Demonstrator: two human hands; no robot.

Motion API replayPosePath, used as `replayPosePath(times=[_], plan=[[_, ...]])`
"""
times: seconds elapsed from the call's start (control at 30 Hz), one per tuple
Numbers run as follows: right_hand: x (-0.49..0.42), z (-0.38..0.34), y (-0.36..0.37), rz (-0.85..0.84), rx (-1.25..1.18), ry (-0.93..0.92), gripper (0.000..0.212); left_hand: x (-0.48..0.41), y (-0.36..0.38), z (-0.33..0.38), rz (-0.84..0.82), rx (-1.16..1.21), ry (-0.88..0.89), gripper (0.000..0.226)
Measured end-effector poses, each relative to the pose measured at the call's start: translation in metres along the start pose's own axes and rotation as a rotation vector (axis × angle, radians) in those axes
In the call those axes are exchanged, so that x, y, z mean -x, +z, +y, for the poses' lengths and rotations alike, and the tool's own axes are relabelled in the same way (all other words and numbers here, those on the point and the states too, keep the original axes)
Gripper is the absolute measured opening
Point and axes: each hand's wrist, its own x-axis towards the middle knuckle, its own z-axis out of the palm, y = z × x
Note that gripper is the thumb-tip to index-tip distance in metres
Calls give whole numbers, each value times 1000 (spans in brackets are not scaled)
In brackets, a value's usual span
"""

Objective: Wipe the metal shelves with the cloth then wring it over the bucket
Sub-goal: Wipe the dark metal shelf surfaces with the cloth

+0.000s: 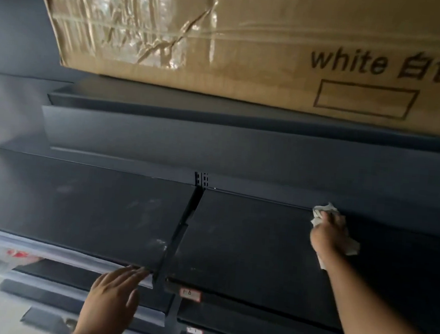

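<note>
Cloth [325,224] bunched under right hand [327,236], fingers clamped on it, at back of right metal shelf [247,238]. Left hand [113,294] flat, fingers apart, bracing front edge. Best pressed flat, swept forward in overlapping strokes.

Right hand [328,235]: arm extended up and forward, wrist bent slightly, palm down at the back of the right-hand shelf [247,236], fingers curled over a crumpled cloth [324,210] pressed against that shelf. Left hand [113,294]: palm down, fingers straight and together, fingertips resting at the front edge just left of that same shelf, forearm rising from below.
</note>
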Motion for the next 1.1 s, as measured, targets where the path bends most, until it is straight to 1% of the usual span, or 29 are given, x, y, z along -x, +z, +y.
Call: replayPosePath(times=[0.07, 0.1, 0.17, 0.23, 0.3, 0.33, 0.37, 0.4, 0.43, 0.47, 0.5, 0.53, 0.6, 0.67, 0.7, 0.77, 0.83, 0.9, 0.97, 1.03, 1.1], plan=[[20, -44, 24, -2, -145, -241, 43, 0, -1, -3, -22, 0, -23, 47], [37, -69, 34, -11, -208, -330, 40, 0, -1, -5, -42, 0, -24, 48], [78, -125, 44, -92, -251, -422, 33, -2, -4, -5, -90, 18, -9, 51], [119, -181, 55, -232, -372, -461, 26, -4, -8, -5, -146, 54, 21, 54], [162, -228, 67, -426, -438, -542, 30, -8, -13, -6, -216, 87, 60, 54], [181, -245, 70, -508, -481, -554, 34, -9, -15, -10, -238, 99, 91, 53], [193, -255, 71, -563, -551, -548, 37, -10, -17, -15, -256, 113, 121, 54], [199, -262, 68, -573, -640, -506, 38, -12, -19, -22, -257, 115, 154, 59], [197, -263, 61, -547, -726, -440, 39, -14, -21, -28, -262, 109, 172, 64], [194, -260, 51, -489, -782, -367, 40, -15, -24, -38, -244, 87, 181, 62], [183, -250, 40, -427, -805, -310, 40, -18, -29, -45, -206, 47, 194, 53], [172, -235, 27, -353, -760, -274, 41, -20, -33, -55, -173, 2, 191, 45], [154, -192, 1, -191, -592, -218, 41, -20, -42, -78, -135, -43, 135, 41], [144, -134, -18, -48, -390, -166, 45, -18, -47, -101, -93, -38, 51, 40], [145, -105, -25, -13, -274, -119, 49, -15, -47, -114, -81, -41, 14, 39], [161, -54, -31, -22, 7, -12, 53, -11, -46, -134, -72, -26, -59, 36], [191, -31, -30, 7, 212, 32, 51, -7, -44, -152, -76, -1, -91, 36], [214, -39, -26, 39, 251, 22, 48, -7, -41, -158, -80, 8, -57, 39], [230, -77, -13, 62, 174, -20, 47, -7, -42, -162, -86, 23, -19, 40], [249, -132, 10, 47, 46, -143, 47, -10, -45, -168, -105, 36, -7, 39], [271, -186, 35, -12, -47, -259, 48, -12, -48, -173, -128, 43, -17, 40]])
